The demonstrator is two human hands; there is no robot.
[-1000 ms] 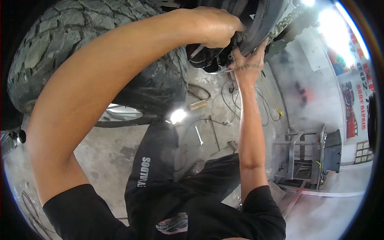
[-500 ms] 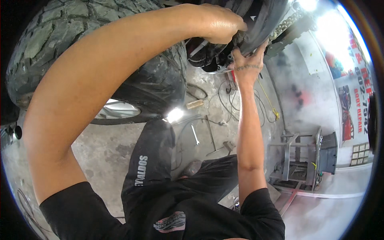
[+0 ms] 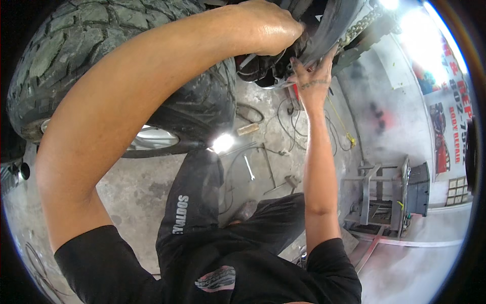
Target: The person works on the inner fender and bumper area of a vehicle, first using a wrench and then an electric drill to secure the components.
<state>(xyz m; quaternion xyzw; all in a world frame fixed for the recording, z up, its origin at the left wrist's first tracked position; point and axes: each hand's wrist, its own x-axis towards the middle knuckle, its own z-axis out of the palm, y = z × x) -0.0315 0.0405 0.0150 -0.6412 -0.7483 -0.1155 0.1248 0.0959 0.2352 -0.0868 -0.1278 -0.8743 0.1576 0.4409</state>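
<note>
My left hand (image 3: 277, 31) is raised beside the big knobbly tire (image 3: 76, 55), in among dark vehicle parts (image 3: 260, 68). Its fingers curl away from view, closed around something I cannot make out. To its right, my right hand (image 3: 314, 83) reaches up against the lower end of a dark curved panel (image 3: 331, 30). The thumb and outstretched fingers stand apart, with the fingers along the panel's edge. Whether they bear any of its weight is not visible.
On the concrete floor lie a wrench (image 3: 249, 168), a small wooden block (image 3: 248, 129), a metal T-shaped bar (image 3: 269, 164) and loose cables (image 3: 286, 121). A bright lamp (image 3: 221, 143) shines beside my knee. A chain (image 3: 357, 30) hangs right of the panel. A metal stand (image 3: 374, 197) is at the right wall.
My left hand has shifted slightly left and up, and its fingertips have gone out of sight. The right hand's thumb and fingers have spread a little wider at the panel's lower end.
</note>
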